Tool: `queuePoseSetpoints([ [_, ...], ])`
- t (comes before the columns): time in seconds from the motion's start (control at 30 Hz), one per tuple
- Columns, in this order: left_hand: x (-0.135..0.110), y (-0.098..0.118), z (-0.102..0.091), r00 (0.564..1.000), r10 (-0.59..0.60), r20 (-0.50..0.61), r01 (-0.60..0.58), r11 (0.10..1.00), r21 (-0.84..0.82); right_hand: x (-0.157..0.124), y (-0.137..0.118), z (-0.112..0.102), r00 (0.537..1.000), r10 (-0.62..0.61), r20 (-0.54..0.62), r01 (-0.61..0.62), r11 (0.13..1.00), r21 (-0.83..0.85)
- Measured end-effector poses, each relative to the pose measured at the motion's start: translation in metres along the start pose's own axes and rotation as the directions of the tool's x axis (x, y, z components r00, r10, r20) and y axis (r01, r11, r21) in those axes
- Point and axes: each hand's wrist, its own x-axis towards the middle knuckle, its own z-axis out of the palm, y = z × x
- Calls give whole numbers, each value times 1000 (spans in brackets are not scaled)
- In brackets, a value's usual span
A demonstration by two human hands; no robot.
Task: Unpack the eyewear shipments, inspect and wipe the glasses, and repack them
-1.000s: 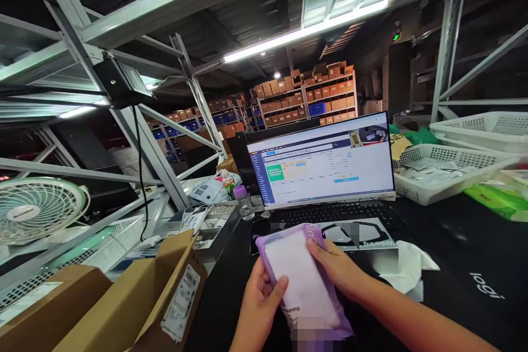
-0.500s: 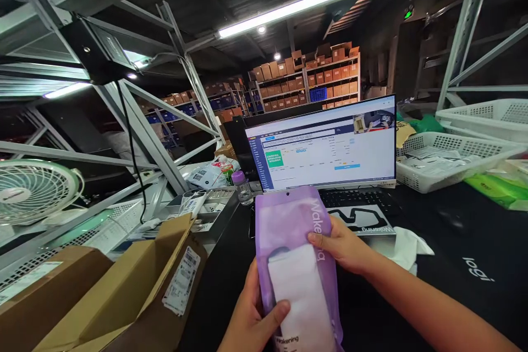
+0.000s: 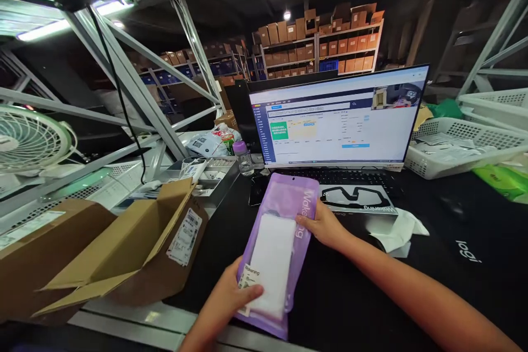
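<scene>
A purple translucent zip pouch (image 3: 284,192) printed "Wakening" is held tilted over the black desk mat, with a white folded item (image 3: 270,264) visible inside. My left hand (image 3: 231,294) grips its lower left edge, the thumb lying on the front. On the upper right edge, my right hand (image 3: 325,225) pinches the pouch between thumb and fingers. Just beyond my right hand lies a grey box (image 3: 358,201) with a black glasses-frame outline and "Wakening" lettering. Beside that box is a crumpled white cloth or paper (image 3: 400,232).
An open cardboard box (image 3: 136,253) stands at the left, near a fan (image 3: 28,140). Behind the pouch are a monitor (image 3: 325,121), a keyboard (image 3: 350,177) and a purple-capped bottle (image 3: 244,159). White baskets (image 3: 433,162) sit at the right, past a mouse (image 3: 452,206).
The pouch has tilted clockwise and sits lower and further left, its bottom edge now in view. Both hands moved with it and keep their hold. The camera view has dipped.
</scene>
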Motion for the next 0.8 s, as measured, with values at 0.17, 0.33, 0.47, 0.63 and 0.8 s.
queuePoseSetpoints([
  [0.17, 5, -3, -42, 990, -37, -138, 55, 989, 134, 1, 38, 28, 970, 215, 111, -216, 976, -1],
  [0.33, 19, -17, -68, 954, -68, -292, 156, 944, 290, -2, 39, 27, 943, 278, 180, -260, 958, -117],
  [0.47, 20, -23, -76, 895, -32, -445, 259, 848, 461, -8, -3, 0, 946, 180, 271, -104, 956, -273],
  [0.63, 15, -24, -54, 843, 369, -391, 129, 566, 814, -9, -56, -75, 941, 59, 332, 181, 742, -646],
  [0.8, 30, -2, 1, 879, 464, -107, -242, 629, 738, 4, -42, -135, 953, 287, 98, -12, 359, -933],
])
